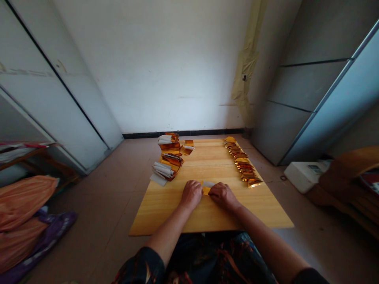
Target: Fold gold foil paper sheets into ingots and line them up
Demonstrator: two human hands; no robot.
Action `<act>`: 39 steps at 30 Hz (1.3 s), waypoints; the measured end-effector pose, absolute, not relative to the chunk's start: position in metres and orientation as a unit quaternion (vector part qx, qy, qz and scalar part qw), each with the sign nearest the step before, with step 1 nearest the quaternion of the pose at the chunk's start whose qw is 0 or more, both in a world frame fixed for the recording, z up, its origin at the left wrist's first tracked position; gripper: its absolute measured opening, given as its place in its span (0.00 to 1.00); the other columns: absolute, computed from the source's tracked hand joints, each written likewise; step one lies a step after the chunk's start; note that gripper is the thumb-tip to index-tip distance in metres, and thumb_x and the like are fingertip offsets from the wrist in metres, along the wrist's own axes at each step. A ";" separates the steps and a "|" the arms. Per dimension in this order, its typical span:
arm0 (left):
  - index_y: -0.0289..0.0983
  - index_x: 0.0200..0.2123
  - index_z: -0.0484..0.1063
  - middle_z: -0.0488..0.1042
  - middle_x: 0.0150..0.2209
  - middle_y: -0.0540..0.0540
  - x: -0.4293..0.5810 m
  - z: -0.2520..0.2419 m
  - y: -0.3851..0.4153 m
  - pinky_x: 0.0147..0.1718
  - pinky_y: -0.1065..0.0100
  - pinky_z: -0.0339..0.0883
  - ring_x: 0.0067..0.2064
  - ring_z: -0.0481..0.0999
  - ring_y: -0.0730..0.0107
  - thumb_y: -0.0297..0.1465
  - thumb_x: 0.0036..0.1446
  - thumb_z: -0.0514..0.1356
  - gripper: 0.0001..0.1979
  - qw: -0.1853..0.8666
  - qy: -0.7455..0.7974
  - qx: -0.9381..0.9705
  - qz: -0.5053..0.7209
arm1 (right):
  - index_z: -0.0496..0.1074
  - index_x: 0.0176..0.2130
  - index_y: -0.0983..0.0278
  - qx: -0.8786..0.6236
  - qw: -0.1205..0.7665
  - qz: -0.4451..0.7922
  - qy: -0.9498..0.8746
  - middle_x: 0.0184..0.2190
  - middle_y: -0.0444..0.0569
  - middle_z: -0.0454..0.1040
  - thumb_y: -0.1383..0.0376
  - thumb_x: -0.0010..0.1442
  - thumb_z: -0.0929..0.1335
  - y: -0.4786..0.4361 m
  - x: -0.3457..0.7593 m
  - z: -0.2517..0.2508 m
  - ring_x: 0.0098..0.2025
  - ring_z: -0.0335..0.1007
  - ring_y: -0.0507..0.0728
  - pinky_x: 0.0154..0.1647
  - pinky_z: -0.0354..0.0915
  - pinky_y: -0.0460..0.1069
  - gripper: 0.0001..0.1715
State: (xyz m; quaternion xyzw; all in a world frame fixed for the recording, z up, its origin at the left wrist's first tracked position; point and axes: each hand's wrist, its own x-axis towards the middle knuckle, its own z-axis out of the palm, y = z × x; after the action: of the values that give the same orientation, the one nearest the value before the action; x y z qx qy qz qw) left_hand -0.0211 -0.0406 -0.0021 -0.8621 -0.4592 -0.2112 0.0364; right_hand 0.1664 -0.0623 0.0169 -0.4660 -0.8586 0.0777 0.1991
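**Dark printed clothes, bare forearms**

The left sleeve [141, 265] and right sleeve [310, 276] are short and dark, with rust-orange and pale streaks. A similar dark print with blue patches covers the lap [220, 256]. The left hand [191, 194] and right hand [223, 196] are bare.

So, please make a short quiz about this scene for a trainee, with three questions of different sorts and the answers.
1. True or false: the small gold and white paper lies between the left hand and the right hand.
2. On which side of the wooden board is the long row of folded gold pieces: left or right?
3. What lies on the other side of the board?

Key:
1. True
2. Right
3. Piles of gold and white paper
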 end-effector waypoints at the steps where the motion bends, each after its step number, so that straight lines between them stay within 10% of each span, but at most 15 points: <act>1: 0.35 0.26 0.72 0.74 0.29 0.45 -0.023 -0.004 -0.040 0.38 0.64 0.62 0.36 0.70 0.65 0.23 0.54 0.57 0.07 0.036 -0.450 -0.866 -0.216 | 0.76 0.32 0.60 -0.466 0.206 0.079 -0.857 0.33 0.46 0.76 0.68 0.59 0.66 -0.062 0.166 0.016 0.38 0.66 0.54 0.39 0.55 0.48 0.09; 39: 0.44 0.40 0.72 0.70 0.41 0.43 -0.014 0.017 -0.073 0.45 0.58 0.58 0.47 0.68 0.59 0.33 0.59 0.56 0.08 0.045 -0.473 -0.873 -0.107 | 0.71 0.34 0.64 -0.354 0.175 0.016 -0.919 0.34 0.48 0.71 0.67 0.66 0.59 -0.052 0.185 0.002 0.38 0.62 0.54 0.42 0.60 0.48 0.14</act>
State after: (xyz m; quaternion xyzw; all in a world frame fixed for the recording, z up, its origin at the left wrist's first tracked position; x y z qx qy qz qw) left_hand -0.0142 -0.0727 0.0174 -0.8732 -0.4734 -0.1067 0.0454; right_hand 0.1848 -0.0522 0.0024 -0.3538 -0.9186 0.0157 0.1753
